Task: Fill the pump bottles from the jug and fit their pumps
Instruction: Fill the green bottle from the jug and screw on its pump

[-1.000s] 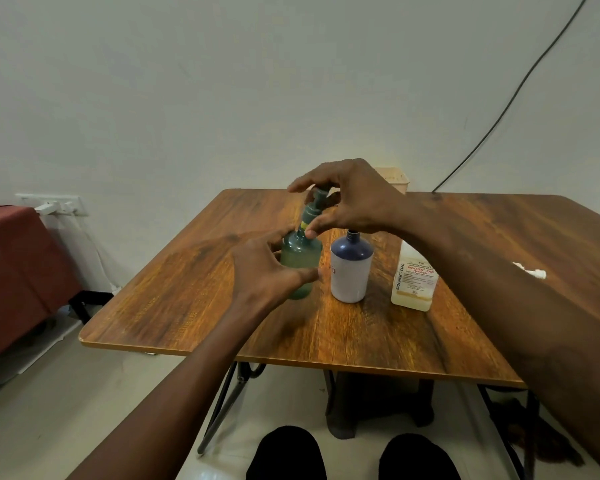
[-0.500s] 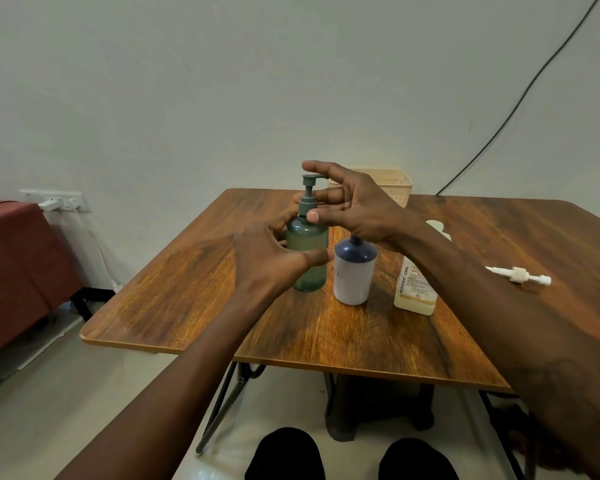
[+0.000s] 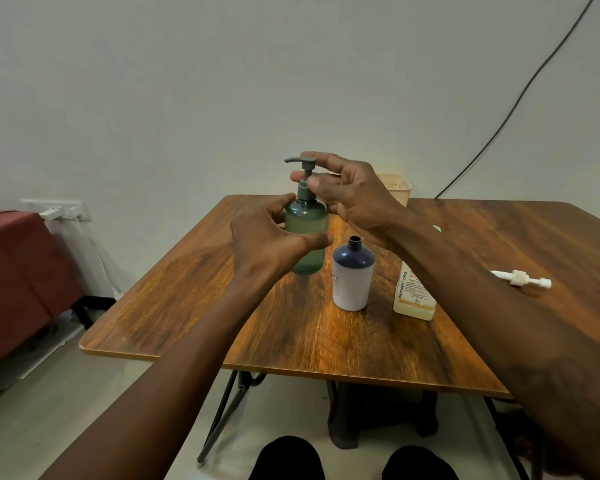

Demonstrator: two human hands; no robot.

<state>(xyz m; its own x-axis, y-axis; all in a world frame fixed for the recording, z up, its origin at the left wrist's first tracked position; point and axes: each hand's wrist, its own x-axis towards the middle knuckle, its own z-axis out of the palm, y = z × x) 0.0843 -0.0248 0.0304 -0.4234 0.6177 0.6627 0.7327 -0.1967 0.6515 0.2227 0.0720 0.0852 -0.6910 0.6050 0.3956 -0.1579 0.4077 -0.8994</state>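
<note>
Both hands work the green pump bottle [image 3: 307, 233]: the left hand [image 3: 267, 240] clasps its body steady. The right hand [image 3: 347, 195] pinches the pump collar [image 3: 305, 190], probably to screw it tight

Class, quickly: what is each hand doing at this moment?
Left hand: closed around the green bottle.
Right hand: fingers pinching the green pump collar.

jug [image 3: 413, 299] label reads "biochek-chg", printed vertically.

Both forearms bare, no sleeves, watch or rings showing. Left hand [image 3: 267, 237] and right hand [image 3: 354, 199] ungloved. Black-clad knees [image 3: 288, 459] at bottom edge.
</note>
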